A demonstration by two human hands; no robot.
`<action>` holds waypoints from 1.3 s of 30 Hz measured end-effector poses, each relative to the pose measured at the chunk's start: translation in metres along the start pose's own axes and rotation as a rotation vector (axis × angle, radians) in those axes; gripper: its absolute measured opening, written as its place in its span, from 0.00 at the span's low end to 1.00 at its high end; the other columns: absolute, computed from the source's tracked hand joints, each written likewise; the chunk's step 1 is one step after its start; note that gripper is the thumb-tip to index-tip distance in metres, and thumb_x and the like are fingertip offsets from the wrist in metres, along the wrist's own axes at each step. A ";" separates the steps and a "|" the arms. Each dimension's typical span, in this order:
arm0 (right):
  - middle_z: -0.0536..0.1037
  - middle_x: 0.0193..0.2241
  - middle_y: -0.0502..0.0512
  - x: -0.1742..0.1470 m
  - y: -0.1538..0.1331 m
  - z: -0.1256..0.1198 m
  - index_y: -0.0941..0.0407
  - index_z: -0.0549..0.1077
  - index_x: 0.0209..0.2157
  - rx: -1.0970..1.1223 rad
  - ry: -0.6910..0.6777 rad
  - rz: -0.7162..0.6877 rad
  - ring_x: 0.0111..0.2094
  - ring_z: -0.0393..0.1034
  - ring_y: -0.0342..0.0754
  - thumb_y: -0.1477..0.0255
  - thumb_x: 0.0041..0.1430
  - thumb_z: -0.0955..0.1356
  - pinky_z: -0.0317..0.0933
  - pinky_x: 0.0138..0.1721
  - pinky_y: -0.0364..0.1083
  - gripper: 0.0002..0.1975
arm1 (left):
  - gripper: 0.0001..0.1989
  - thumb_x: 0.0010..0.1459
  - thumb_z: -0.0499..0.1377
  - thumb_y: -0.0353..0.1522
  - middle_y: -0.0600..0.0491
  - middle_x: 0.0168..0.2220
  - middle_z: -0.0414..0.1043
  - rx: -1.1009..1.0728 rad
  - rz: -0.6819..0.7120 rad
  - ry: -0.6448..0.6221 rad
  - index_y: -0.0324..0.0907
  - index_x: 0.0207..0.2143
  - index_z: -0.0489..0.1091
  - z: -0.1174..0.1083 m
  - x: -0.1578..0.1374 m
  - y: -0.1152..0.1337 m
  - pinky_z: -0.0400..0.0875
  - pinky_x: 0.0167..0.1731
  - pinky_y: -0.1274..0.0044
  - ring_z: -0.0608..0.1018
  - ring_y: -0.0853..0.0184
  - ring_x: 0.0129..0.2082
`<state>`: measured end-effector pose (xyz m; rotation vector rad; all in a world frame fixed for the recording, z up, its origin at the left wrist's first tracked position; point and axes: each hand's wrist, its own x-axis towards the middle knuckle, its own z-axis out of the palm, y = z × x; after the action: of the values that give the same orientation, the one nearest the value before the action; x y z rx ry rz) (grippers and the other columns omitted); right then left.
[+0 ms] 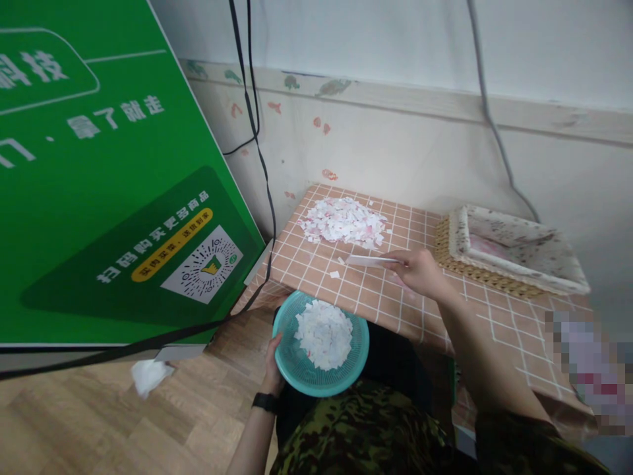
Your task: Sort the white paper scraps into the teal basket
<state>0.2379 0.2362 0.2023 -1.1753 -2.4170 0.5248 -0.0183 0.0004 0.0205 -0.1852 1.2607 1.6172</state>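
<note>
My left hand grips the left rim of a round teal plastic colander, holding it just below the table's front edge. A heap of small white paper scraps, a few with pink on them, fills its middle. Over the table, my right hand is closed on one end of a thin flat white piece, whose exact kind I cannot make out. Its far end points left, close to a few loose scraps. Beyond it, a larger pile of white and pinkish paper scraps lies on the tabletop.
A wicker basket with a patterned cloth lining stands at the table's right back. The table has a brown checked cover. To the left rises a large green sign, with a black strap hanging beside it. White crumpled plastic lies on the floor.
</note>
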 end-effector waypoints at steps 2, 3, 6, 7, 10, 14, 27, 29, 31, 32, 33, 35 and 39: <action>0.80 0.27 0.52 -0.008 0.001 -0.001 0.54 0.79 0.36 0.029 -0.009 -0.004 0.23 0.70 0.45 0.71 0.56 0.65 0.59 0.24 0.43 0.11 | 0.11 0.44 0.64 0.37 0.53 0.27 0.78 0.000 0.000 -0.010 0.39 0.29 0.76 0.001 -0.001 0.001 0.70 0.37 0.70 0.77 0.58 0.33; 0.80 0.27 0.52 -0.010 0.000 0.000 0.53 0.79 0.37 0.045 0.003 -0.003 0.23 0.71 0.45 0.71 0.56 0.65 0.60 0.25 0.43 0.11 | 0.11 0.44 0.63 0.37 0.52 0.28 0.78 0.002 -0.002 -0.018 0.39 0.29 0.76 0.002 -0.001 0.001 0.70 0.38 0.70 0.77 0.57 0.33; 0.81 0.30 0.53 -0.012 -0.006 0.009 0.53 0.78 0.37 0.096 0.061 0.000 0.26 0.72 0.47 0.69 0.58 0.64 0.62 0.27 0.44 0.11 | 0.11 0.45 0.63 0.37 0.52 0.28 0.79 0.007 -0.003 -0.032 0.39 0.29 0.77 0.006 -0.003 0.002 0.70 0.38 0.68 0.77 0.56 0.34; 0.81 0.31 0.53 -0.012 -0.008 0.012 0.53 0.78 0.38 0.113 0.055 -0.008 0.27 0.73 0.47 0.69 0.58 0.64 0.63 0.28 0.44 0.12 | 0.11 0.45 0.62 0.37 0.52 0.29 0.79 0.008 -0.002 -0.032 0.39 0.30 0.77 0.007 -0.004 0.002 0.70 0.39 0.68 0.78 0.56 0.34; 0.81 0.31 0.53 -0.013 -0.016 0.016 0.53 0.78 0.38 0.137 -0.025 -0.032 0.28 0.73 0.47 0.69 0.58 0.64 0.63 0.29 0.44 0.12 | 0.10 0.45 0.62 0.36 0.53 0.29 0.79 0.008 0.005 -0.019 0.40 0.29 0.77 0.009 -0.007 0.002 0.69 0.39 0.68 0.78 0.56 0.34; 0.81 0.31 0.52 -0.018 -0.019 0.013 0.53 0.78 0.38 0.184 -0.122 -0.054 0.27 0.72 0.46 0.69 0.59 0.64 0.62 0.28 0.43 0.11 | 0.10 0.45 0.63 0.36 0.52 0.27 0.79 -0.002 -0.001 -0.007 0.39 0.28 0.77 0.011 -0.012 0.005 0.70 0.38 0.68 0.78 0.56 0.34; 0.81 0.30 0.53 -0.037 -0.019 0.007 0.52 0.79 0.37 0.150 0.001 -0.024 0.26 0.71 0.47 0.67 0.59 0.64 0.62 0.29 0.45 0.11 | 0.10 0.44 0.64 0.35 0.50 0.28 0.79 -0.063 -0.039 -0.034 0.39 0.29 0.77 0.017 -0.025 0.010 0.71 0.38 0.68 0.79 0.59 0.29; 0.81 0.29 0.53 -0.039 -0.022 0.007 0.52 0.79 0.37 0.164 -0.028 -0.042 0.26 0.71 0.47 0.68 0.59 0.64 0.62 0.29 0.45 0.11 | 0.09 0.44 0.64 0.35 0.50 0.27 0.79 -0.063 -0.036 -0.038 0.39 0.28 0.77 0.018 -0.026 0.012 0.71 0.36 0.68 0.79 0.60 0.28; 0.81 0.29 0.53 -0.041 -0.026 0.008 0.52 0.79 0.37 0.186 -0.074 -0.061 0.26 0.72 0.47 0.69 0.59 0.63 0.62 0.28 0.44 0.12 | 0.09 0.44 0.64 0.35 0.50 0.27 0.79 -0.056 -0.042 -0.050 0.39 0.28 0.77 0.018 -0.027 0.014 0.72 0.35 0.68 0.78 0.60 0.28; 0.81 0.30 0.53 -0.043 -0.027 0.008 0.52 0.78 0.37 0.188 -0.089 -0.064 0.26 0.72 0.47 0.70 0.59 0.63 0.62 0.28 0.44 0.12 | 0.09 0.44 0.64 0.35 0.50 0.27 0.79 -0.053 -0.045 -0.058 0.39 0.29 0.77 0.018 -0.028 0.015 0.72 0.35 0.68 0.78 0.60 0.28; 0.81 0.30 0.53 -0.043 -0.027 0.008 0.53 0.78 0.36 0.180 -0.100 -0.063 0.27 0.72 0.47 0.70 0.59 0.63 0.62 0.29 0.44 0.11 | 0.09 0.44 0.64 0.35 0.50 0.27 0.79 -0.052 -0.044 -0.064 0.39 0.29 0.77 0.018 -0.028 0.015 0.71 0.35 0.69 0.78 0.61 0.27; 0.81 0.30 0.54 -0.045 -0.027 0.007 0.53 0.78 0.35 0.135 -0.097 -0.053 0.27 0.73 0.48 0.71 0.59 0.63 0.62 0.29 0.45 0.11 | 0.10 0.45 0.64 0.35 0.50 0.28 0.79 -0.047 -0.046 -0.072 0.38 0.30 0.77 0.018 -0.028 0.016 0.71 0.35 0.69 0.78 0.61 0.27; 0.81 0.32 0.54 -0.047 -0.030 0.003 0.53 0.78 0.37 0.064 -0.031 -0.058 0.29 0.73 0.48 0.72 0.60 0.63 0.62 0.31 0.45 0.12 | 0.11 0.46 0.63 0.35 0.49 0.29 0.79 -0.050 -0.060 -0.087 0.38 0.31 0.77 0.017 -0.026 0.016 0.71 0.35 0.69 0.78 0.61 0.28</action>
<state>0.2435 0.1807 0.2062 -1.0744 -2.4339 0.6022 -0.0114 -0.0014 0.0549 -0.1807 1.1391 1.5891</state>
